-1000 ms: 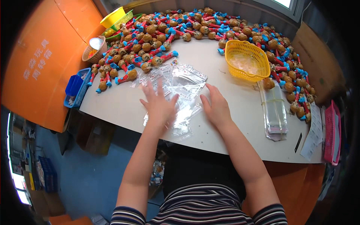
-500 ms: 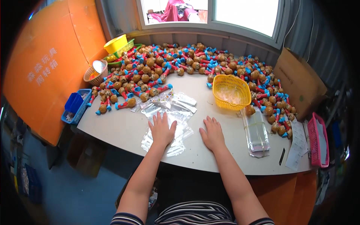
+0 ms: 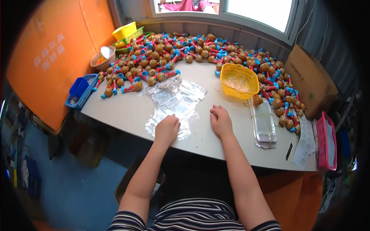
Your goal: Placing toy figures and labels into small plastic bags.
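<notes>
I note glossy, flat plastic bags (image 3: 175, 103), heap's axis running far-rightward; left hand (image 3: 167, 129) curled atop, grasp undeterminable; right hand (image 3: 221, 123) released, fingers bent.

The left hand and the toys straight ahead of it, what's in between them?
Clear bags, lying loose on the table, fill the space between the left hand and the toys. The head view shows it.

A wide head view looks down from just behind the table (image 3: 115, 107), facing the window (image 3: 256, 14)
</notes>
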Demonstrator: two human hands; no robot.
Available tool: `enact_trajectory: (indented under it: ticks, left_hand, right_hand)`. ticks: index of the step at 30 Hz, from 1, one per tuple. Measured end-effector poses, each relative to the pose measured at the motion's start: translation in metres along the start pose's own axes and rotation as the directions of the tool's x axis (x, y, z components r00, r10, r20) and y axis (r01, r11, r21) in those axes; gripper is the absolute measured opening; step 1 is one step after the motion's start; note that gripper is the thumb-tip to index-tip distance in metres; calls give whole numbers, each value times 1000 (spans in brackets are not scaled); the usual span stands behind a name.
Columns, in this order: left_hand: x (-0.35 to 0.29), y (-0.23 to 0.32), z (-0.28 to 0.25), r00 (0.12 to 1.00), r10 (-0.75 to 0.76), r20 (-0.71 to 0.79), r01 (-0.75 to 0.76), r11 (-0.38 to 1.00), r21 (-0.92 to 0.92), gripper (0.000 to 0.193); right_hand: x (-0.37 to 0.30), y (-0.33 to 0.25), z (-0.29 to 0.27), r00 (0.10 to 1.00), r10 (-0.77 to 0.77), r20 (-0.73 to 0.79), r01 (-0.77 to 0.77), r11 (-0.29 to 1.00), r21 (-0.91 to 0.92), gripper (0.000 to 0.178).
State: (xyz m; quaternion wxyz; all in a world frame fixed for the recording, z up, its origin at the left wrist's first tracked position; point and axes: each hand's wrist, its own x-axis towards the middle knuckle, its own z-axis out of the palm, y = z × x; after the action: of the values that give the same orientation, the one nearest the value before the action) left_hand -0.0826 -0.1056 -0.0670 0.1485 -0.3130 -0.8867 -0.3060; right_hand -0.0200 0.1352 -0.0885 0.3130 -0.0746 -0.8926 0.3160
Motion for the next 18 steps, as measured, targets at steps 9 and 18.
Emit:
enact_trajectory:
  ticks: [9,18]
  left_hand:
    - [1,51,9,975,38,-217,-89,970,-228,11]
    - [-17,58,9,977,212,-37,-215,954,-211,20]
  right_hand:
    - [-2,-9,-17,933,356,46,-307,725,617,36]
    - [12,-40,-36,510,387,768,-859,270,435,46]
